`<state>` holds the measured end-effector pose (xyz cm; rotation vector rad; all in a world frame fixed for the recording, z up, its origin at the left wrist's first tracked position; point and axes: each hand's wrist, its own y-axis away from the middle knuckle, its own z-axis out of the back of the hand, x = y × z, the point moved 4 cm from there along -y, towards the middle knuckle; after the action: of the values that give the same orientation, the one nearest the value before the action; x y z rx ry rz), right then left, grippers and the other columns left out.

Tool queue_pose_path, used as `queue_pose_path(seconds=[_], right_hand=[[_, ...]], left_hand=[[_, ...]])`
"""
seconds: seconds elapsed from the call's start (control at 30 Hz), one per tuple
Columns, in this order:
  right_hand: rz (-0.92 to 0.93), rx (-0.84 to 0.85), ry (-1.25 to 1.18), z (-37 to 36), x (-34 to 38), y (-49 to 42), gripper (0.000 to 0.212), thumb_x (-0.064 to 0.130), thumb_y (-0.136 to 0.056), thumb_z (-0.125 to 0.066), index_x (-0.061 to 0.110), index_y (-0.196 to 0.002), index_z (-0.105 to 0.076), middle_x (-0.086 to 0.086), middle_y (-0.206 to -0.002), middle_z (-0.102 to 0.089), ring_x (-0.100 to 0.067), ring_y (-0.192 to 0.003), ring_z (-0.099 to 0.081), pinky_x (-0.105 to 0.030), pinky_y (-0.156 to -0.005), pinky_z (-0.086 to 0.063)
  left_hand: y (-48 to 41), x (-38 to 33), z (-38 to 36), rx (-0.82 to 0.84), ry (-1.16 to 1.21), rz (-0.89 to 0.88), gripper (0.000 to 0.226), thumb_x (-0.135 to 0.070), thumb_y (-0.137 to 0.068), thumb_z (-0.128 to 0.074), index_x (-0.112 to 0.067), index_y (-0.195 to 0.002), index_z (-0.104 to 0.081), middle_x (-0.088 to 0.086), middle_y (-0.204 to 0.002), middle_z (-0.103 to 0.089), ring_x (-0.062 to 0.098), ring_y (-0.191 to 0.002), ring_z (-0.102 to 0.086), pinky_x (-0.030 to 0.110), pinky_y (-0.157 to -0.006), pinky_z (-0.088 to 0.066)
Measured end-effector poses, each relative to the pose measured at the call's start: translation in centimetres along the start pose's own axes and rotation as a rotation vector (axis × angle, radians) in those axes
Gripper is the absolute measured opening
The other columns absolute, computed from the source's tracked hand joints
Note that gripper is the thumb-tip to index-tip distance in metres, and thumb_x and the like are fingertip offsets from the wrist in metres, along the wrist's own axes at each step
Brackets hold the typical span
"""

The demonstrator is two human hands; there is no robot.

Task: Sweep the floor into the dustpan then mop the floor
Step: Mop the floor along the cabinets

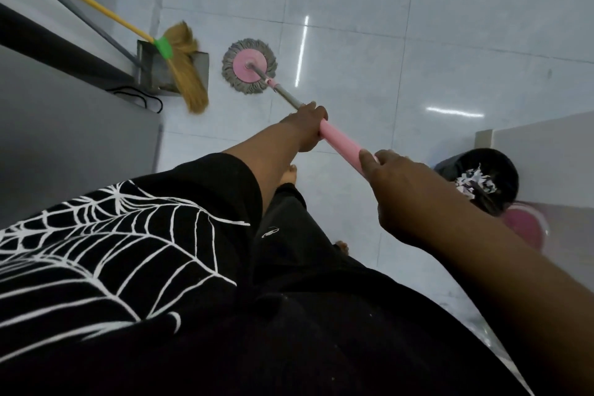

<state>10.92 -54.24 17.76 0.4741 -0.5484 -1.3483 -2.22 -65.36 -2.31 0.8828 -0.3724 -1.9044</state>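
Observation:
A round mop head (249, 66), pink disc ringed with grey strands, lies flat on the glossy white tiled floor (450, 42). Its metal pole turns into a pink handle (340, 141). My left hand (307, 125) grips the pole where the pink sleeve begins. My right hand (395, 190) holds the upper end of the pink handle, closer to my body. Left of the mop head, a straw broom (184, 71) with a yellow handle leans into a grey metal dustpan (154, 71) by the wall.
A grey cabinet or counter (64, 138) fills the left side, with a black cable (141, 100) at its foot. At the right stand a black bin (482, 180) holding crumpled paper, a pink bucket (524, 228) and a white cabinet (546, 151). My bare feet (287, 175) are below the handle.

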Motion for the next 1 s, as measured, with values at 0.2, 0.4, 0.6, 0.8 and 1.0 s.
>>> queue_pose_path(seconds=[0.2,0.4,0.6,0.8,1.0], right_hand=[[-0.041,0.042,-0.005,-3.1,-3.5,8.5,0.067,0.009,-0.088,-0.056,0.012,-0.148,-0.027,-0.006,-0.119,-0.054,-0.019,-0.08,-0.056,-0.028,-0.067,-0.049],[-0.031,0.023,0.028,-3.6,-6.2,13.5,0.068,0.011,-0.085,-0.055,0.017,-0.148,-0.029,-0.001,-0.118,-0.057,-0.018,-0.088,-0.061,-0.03,-0.07,-0.054],[-0.038,0.065,0.05,-3.7,-6.2,13.0,0.068,0.013,-0.085,-0.054,0.016,-0.147,-0.026,-0.003,-0.117,-0.053,-0.019,-0.086,-0.06,-0.034,-0.07,-0.056],[-0.038,0.031,0.036,-1.2,-6.6,8.6,0.07,0.014,-0.087,-0.055,0.014,-0.15,-0.024,-0.005,-0.121,-0.054,-0.017,-0.086,-0.059,-0.023,-0.067,-0.048],[-0.056,-0.017,-0.003,2.3,-5.2,1.2,0.072,0.015,-0.091,-0.057,0.009,-0.152,-0.02,-0.008,-0.122,-0.055,-0.016,-0.08,-0.049,-0.022,-0.067,-0.037]], left_hand=[[3.5,-7.4,-5.6,0.004,0.008,-0.083,0.033,-0.024,-0.095,-0.058,-0.015,-0.125,-0.047,0.009,-0.125,-0.048,0.027,-0.109,-0.054,0.045,-0.092,-0.049],[5.3,-12.5,-8.0,0.041,-0.053,-0.174,0.032,-0.028,-0.094,-0.059,-0.016,-0.122,-0.048,0.008,-0.119,-0.054,0.024,-0.102,-0.056,0.041,-0.087,-0.05],[4.9,-12.4,-7.7,0.06,-0.048,-0.193,0.033,-0.029,-0.095,-0.058,-0.017,-0.123,-0.048,0.007,-0.122,-0.053,0.024,-0.105,-0.054,0.043,-0.091,-0.049],[1.6,-10.5,-4.1,0.057,-0.031,-0.196,0.031,-0.028,-0.094,-0.06,-0.016,-0.121,-0.049,0.009,-0.12,-0.054,0.024,-0.104,-0.055,0.044,-0.092,-0.049],[-3.1,-5.8,1.4,0.062,-0.046,-0.154,0.033,-0.024,-0.094,-0.06,-0.015,-0.124,-0.05,0.01,-0.124,-0.052,0.025,-0.108,-0.053,0.041,-0.095,-0.047]])
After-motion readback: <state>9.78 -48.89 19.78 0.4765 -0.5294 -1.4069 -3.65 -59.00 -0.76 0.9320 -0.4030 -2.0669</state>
